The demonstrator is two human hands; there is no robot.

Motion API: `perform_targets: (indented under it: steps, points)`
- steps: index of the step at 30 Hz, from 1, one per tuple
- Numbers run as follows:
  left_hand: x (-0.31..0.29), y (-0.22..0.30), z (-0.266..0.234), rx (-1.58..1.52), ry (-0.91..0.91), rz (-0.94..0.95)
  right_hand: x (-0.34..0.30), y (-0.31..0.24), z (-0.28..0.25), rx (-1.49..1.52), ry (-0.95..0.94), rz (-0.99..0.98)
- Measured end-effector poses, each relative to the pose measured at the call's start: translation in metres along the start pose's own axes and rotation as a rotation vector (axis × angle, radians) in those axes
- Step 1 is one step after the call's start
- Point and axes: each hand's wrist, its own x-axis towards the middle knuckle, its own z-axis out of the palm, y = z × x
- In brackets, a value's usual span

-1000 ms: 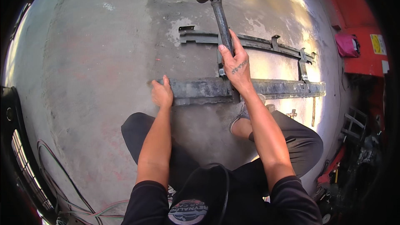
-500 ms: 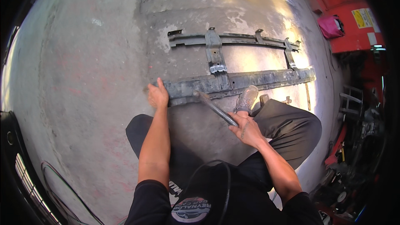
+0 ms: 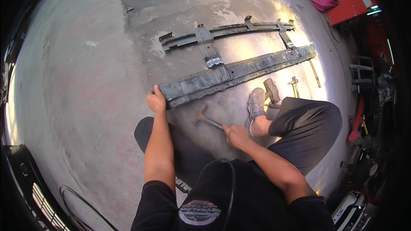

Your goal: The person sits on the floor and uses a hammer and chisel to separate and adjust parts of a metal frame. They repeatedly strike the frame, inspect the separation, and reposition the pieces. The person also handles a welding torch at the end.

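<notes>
The head of the hammer [image 3: 212,122] is blurred, and the back end of its handle is hidden by the right hand [image 3: 236,136], in which it is closely wrapped. The hammer head is held out to the left of that grip, near the low edge of the metal beam [image 3: 248,68]; whether the floor [image 3: 85,94] is touched by it cannot be told. The left end of the beam is held by the left hand [image 3: 156,100]; the thumb [image 3: 157,89] is laid at the top corner, but the rest of that grip is hidden, so how tight it is cannot be told. From there the beam is stretched off to the right, and past it a thin metal rail [image 3: 231,30] is joined on by two metal straps [image 3: 207,46]. To the right of the hammer grip a shoe [image 3: 257,102] is seen, with a blocky hammer head [image 3: 270,90] beside it. Part of a yellow-handled hammer [image 3: 295,87], farther right, is hidden by the right knee [image 3: 310,117]. Far right, a dark pile [image 3: 379,119] is hard to make out and is cut off.
</notes>
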Motion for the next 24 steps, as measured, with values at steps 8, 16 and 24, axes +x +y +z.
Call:
perform_targets:
  steps: [8,16,24]
  points:
    - [0.021,-0.040,0.021,-0.051,-0.056,-0.074,0.024,0.051,0.097,0.150,-0.173,0.129]
    - [0.011,-0.055,0.026,-0.239,-0.155,-0.154,0.085,0.157,0.031,0.237,-0.075,0.114]
    - [-0.071,-0.018,0.002,-0.724,-0.037,-0.637,0.165,0.365,-0.060,0.767,0.732,0.851]
